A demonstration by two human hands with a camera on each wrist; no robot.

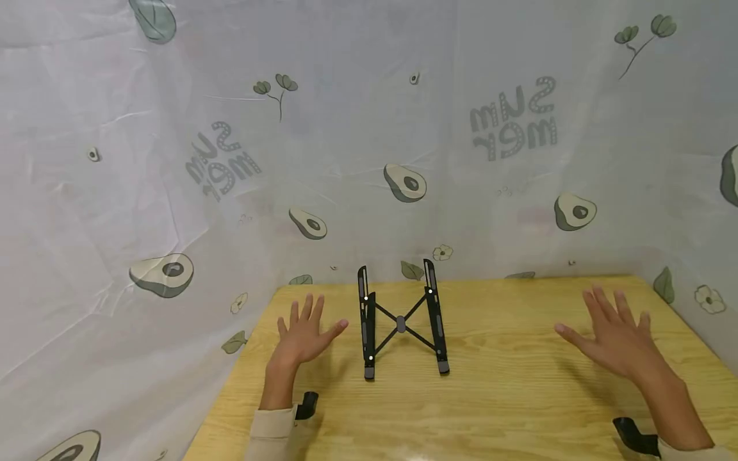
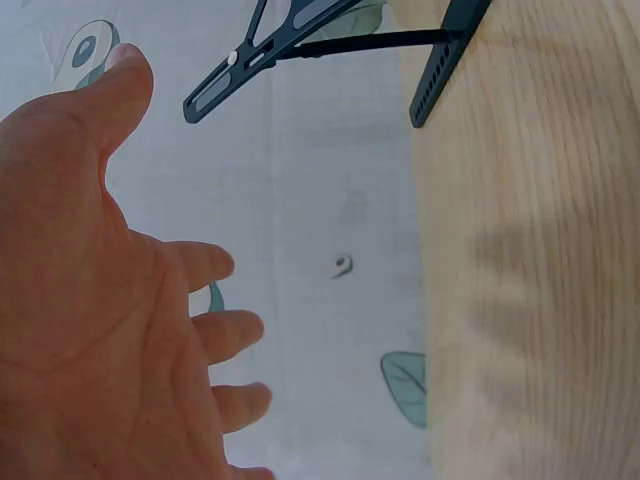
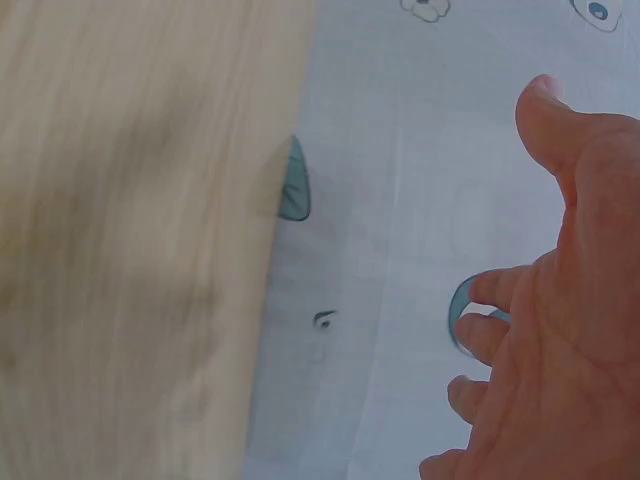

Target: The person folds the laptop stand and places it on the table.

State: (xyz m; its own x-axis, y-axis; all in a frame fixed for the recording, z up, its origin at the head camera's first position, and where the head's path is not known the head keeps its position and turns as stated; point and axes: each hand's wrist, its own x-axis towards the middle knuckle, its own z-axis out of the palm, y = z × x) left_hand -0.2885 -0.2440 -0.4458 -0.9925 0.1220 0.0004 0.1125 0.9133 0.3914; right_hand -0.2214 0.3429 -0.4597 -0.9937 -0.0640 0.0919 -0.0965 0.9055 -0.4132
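A black folding laptop stand [image 1: 400, 324] stands unfolded on the wooden table, its two side rails joined by crossed bars with a grey hub. To its left my left hand [image 1: 302, 339] is spread, palm down, thumb pointing toward the stand without touching it. Part of the stand [image 2: 300, 30] shows at the top of the left wrist view, beyond the left thumb. Farther off on the right, my right hand [image 1: 619, 342] is also spread over the table, holding nothing. In the right wrist view the right hand [image 3: 570, 290] has only table and curtain before it.
The light wooden table [image 1: 501, 397] ends at the back against a pale curtain [image 1: 346, 147] printed with avocados, leaves and mirrored lettering. That curtain also hangs along the left and right sides. A black strap piece [image 1: 307, 405] sits at the left wrist, another [image 1: 634, 436] at the right.
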